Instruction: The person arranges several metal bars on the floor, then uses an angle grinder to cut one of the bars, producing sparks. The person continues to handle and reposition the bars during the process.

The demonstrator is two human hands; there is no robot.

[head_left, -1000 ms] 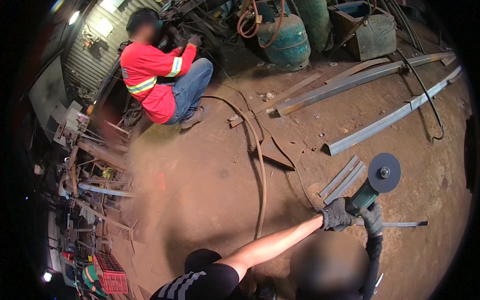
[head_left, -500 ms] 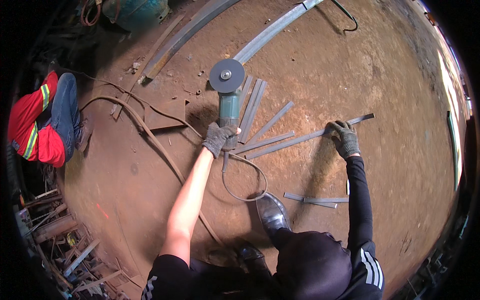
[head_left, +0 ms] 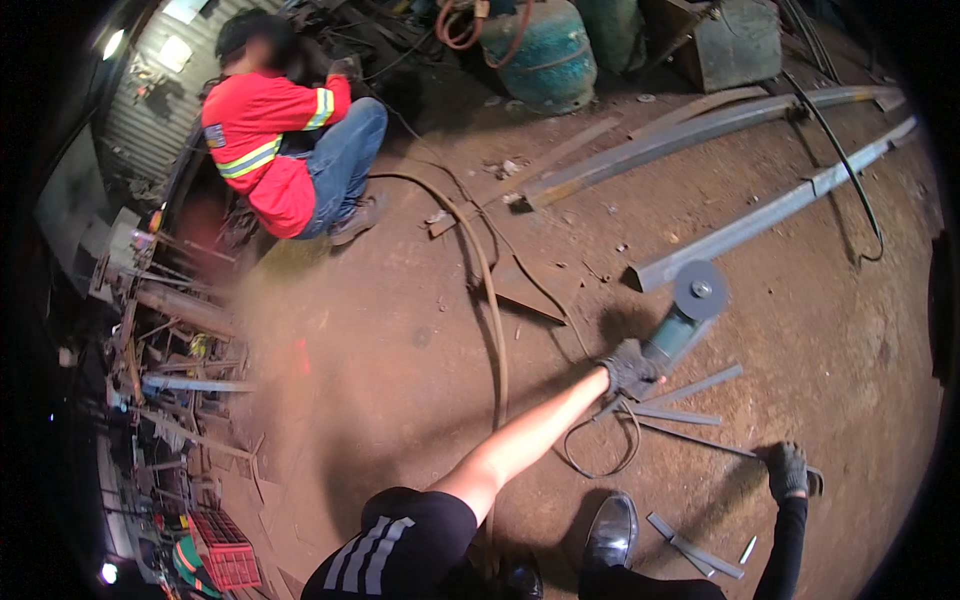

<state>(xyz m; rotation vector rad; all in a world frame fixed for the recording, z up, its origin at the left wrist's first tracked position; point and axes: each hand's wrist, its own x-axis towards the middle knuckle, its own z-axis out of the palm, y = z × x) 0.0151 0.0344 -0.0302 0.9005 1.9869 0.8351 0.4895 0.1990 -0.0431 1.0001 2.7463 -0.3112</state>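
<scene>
My left hand (head_left: pixel 630 370), in a dark grey knit glove, is wrapped round the rear of a green angle grinder (head_left: pixel 672 338). The grinder is held above the ground with its grey disc (head_left: pixel 700 289) at the far end, no guard visible round it. My right hand (head_left: pixel 788 470), gloved too, is closed on a long flat metal bar (head_left: pixel 700 440) near its right end. The bar's other end lies near the grinder's cord (head_left: pixel 637 440). Other flat bars (head_left: pixel 703 382) lie fanned out beside the grinder; part of the fan is hidden beneath it.
Short metal strips (head_left: pixel 690 545) lie crossed by my shoe (head_left: pixel 611 530). Beyond are steel beams (head_left: pixel 740 220), a hose (head_left: pixel 488 270) and a teal tank (head_left: pixel 545 55). A person in red (head_left: pixel 270 150) crouches at far left, above a scrap pile (head_left: pixel 180 310).
The view has swung left, bringing the crouching person, tank and scrap pile further in. My left hand still holds the grinder, now tilted rightward in the picture. My right hand stays on the bar.
</scene>
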